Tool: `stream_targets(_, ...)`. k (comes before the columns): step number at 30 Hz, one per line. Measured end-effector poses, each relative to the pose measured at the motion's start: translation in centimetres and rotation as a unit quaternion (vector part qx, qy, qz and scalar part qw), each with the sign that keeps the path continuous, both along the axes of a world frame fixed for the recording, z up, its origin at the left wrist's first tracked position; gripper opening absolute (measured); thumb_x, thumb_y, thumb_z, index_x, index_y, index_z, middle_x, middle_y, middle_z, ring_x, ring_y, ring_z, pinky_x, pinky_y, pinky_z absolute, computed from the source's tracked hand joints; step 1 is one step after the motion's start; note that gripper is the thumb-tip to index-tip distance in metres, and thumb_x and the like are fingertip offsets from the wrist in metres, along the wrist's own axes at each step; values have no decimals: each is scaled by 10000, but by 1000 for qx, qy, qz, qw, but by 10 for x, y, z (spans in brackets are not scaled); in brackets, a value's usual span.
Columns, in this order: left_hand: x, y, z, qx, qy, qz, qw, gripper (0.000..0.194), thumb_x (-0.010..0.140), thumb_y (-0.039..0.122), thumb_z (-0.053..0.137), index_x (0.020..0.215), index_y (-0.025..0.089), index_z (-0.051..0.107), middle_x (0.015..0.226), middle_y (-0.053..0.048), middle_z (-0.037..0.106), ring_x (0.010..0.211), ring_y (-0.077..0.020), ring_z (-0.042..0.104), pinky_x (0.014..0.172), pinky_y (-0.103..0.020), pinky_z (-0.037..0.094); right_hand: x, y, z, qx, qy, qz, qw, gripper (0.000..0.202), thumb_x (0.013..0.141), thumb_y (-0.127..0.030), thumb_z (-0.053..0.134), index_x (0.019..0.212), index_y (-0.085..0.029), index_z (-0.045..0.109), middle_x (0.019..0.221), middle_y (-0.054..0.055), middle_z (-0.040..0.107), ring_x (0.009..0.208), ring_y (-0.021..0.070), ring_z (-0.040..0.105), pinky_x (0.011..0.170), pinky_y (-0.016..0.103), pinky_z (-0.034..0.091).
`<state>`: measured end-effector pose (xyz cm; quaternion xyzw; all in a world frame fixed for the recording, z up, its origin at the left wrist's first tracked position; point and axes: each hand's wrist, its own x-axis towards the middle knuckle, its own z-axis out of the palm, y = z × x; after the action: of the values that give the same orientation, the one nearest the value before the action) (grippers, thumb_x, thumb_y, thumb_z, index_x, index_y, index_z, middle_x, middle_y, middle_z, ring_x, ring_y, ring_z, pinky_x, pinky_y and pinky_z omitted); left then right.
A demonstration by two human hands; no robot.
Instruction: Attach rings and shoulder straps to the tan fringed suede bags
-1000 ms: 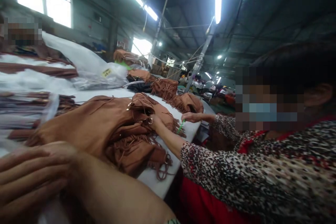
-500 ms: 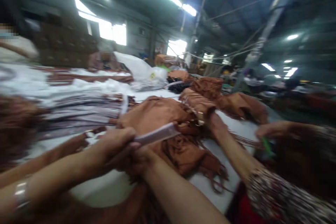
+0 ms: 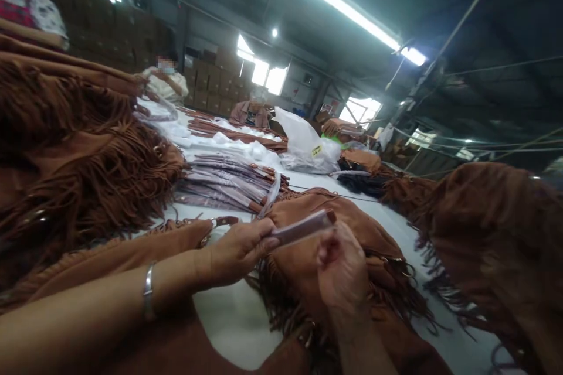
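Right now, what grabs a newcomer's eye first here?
Brown fringed suede bags heaped on the left of the white table, another bulking at right. At centre, the left hand and right hand together hold a flat brown strap in a clear sleeve. Behind it lies a stack of similar wrapped straps.

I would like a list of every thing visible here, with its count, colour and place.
Flat brown strap in clear plastic sleeve: one, held between both hands, centre.
Brown suede fringed bags: several, piled left, centre and right on the table.
Stack of wrapped brown straps: one stack, brown and grey, middle of the table.
Clear plastic bag with yellow label: one, far centre.
White table: one, under everything.
Other people: at least two, far left.
Silver bracelet: one, on the left wrist.
Left hand: fingers pinch the strap's left end.
Right hand: fingers at its right end.
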<state>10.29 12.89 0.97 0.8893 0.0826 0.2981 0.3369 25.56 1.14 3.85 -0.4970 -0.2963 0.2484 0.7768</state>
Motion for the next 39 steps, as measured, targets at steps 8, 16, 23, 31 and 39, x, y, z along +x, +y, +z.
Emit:
stream_targets(8, 1, -3, -1, 38, 35, 0, 999, 251, 920, 364, 347, 803, 182, 474, 691, 15, 488, 628, -118, 457, 598, -234, 329, 15, -6, 1, 5, -112, -54, 992, 224, 697, -359, 745, 741, -148, 686, 559, -30, 568, 469, 79, 452, 430, 207, 336)
stream_targets(16, -2, 5, 3, 105, 93, 21, 990, 267, 933, 380, 326, 815, 190, 471, 711, 2, 523, 636, -131, 478, 600, -238, 332, 25, -5, 1, 21, -83, -112, 990, 242, 676, -362, 761, 691, -136, 676, 545, -32, 563, 457, 72, 458, 415, 195, 335)
stream_targets(23, 0, 29, -1, 167, 144, 43, 974, 289, 936, 346, 319, 836, 185, 537, 828, -40, 577, 788, -181, 518, 759, -314, 397, 25, -8, 9, 41, 2, -63, 997, 344, 666, -473, 737, 750, -174, 590, 624, -42, 588, 394, 52, 451, 326, 159, 293)
stream_targets(31, 8, -11, 33, 145, -34, 121, 981, 394, 836, 288, 512, 1199, 137, 489, 1165, -118, 576, 1094, -232, 480, 977, -387, 372, 10, -10, 13, 54, -34, 19, 998, 240, 616, -218, 805, 795, -176, 651, 677, -25, 655, 497, 78, 582, 489, 199, 484)
stream_targets(39, 11, -54, 79, 110, -22, 177, 978, 452, 871, 552, 414, 649, 172, 518, 617, -20, 526, 602, -145, 472, 567, -274, 324, -1, -16, 2, 43, -281, -57, 957, 118, 749, -202, 713, 858, -212, 669, 803, 3, 666, 676, 139, 605, 626, 265, 491)
